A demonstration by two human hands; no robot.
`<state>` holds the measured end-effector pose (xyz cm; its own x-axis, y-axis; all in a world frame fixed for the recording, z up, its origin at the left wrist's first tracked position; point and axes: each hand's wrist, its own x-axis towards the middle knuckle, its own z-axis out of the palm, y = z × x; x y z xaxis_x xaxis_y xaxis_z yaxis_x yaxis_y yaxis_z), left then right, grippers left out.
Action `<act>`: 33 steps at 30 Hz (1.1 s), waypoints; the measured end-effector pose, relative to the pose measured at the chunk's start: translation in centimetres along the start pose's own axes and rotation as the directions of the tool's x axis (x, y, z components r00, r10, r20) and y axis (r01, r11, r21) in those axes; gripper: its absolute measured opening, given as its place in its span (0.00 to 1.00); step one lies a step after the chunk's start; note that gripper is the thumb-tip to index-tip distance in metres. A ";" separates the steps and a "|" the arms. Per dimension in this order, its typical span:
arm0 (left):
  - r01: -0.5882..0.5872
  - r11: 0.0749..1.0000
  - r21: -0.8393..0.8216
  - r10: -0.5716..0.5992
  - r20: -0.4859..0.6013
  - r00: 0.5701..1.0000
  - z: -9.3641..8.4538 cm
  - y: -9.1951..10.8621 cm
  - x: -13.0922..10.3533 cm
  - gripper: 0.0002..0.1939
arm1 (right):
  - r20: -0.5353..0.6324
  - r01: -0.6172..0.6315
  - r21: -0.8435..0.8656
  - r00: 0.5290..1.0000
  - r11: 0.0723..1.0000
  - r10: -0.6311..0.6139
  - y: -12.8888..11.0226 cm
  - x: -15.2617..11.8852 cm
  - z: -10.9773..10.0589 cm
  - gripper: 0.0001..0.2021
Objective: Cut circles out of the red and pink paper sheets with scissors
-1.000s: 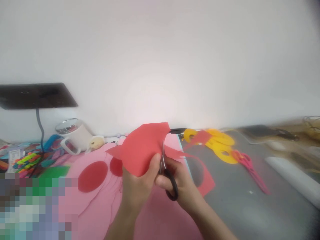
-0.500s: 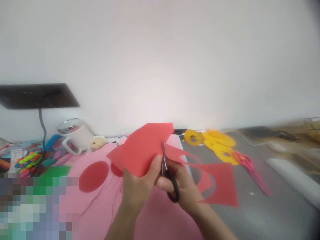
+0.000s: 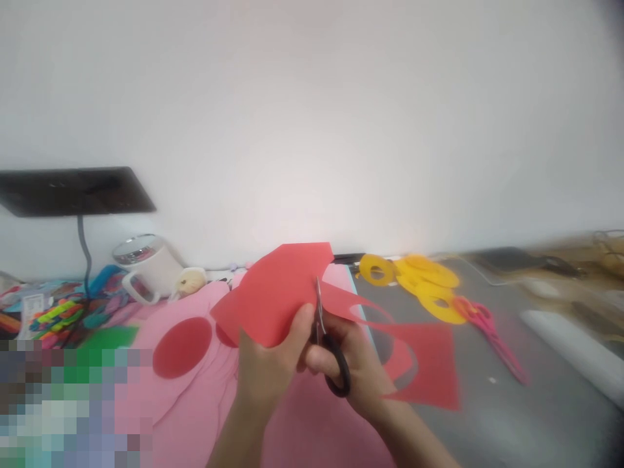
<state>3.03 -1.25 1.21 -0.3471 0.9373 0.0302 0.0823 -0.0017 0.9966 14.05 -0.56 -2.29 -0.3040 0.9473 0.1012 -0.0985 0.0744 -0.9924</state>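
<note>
A sheet of red paper [image 3: 277, 292] is pinched in my left hand [image 3: 273, 364], its thumb on top near the cut. My right hand [image 3: 351, 364] grips black-handled scissors [image 3: 336, 364], whose blades point away from me and lie at the paper's cut edge. A partly cut-off red strip bends away to the right over my right hand. It hangs beside a red paper offcut [image 3: 433, 364] with a curved opening. Below my hands lies pink paper [image 3: 312, 429]. My left fingers under the sheet are hidden.
At left, pink paper shapes [image 3: 190, 409] carry a red oval [image 3: 182, 348]. Behind them stand a white mug [image 3: 156, 270] and a dark screen [image 3: 73, 190]. Yellow paper rings [image 3: 419, 273] and pink scissors [image 3: 487, 331] lie right, on a grey mat [image 3: 511, 422].
Both hands hold nearly the same place. The red sheet has shifted slightly left, and the scissor blades look closer together. The red offcut at right has swayed slightly.
</note>
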 end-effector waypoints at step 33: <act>-0.017 0.991 -0.133 0.006 -0.080 0.997 1.0 -0.2 0.1 0.13 | -0.027 -0.063 0.145 0.997 0.987 0.068 -0.2 0.4 0.6 0.19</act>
<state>3.88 -0.85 0.90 -0.4198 0.9066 0.0423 -0.0369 -0.0636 0.9973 13.33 -0.36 -1.97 -0.2840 0.9583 0.0318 -0.2151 -0.0314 -0.9761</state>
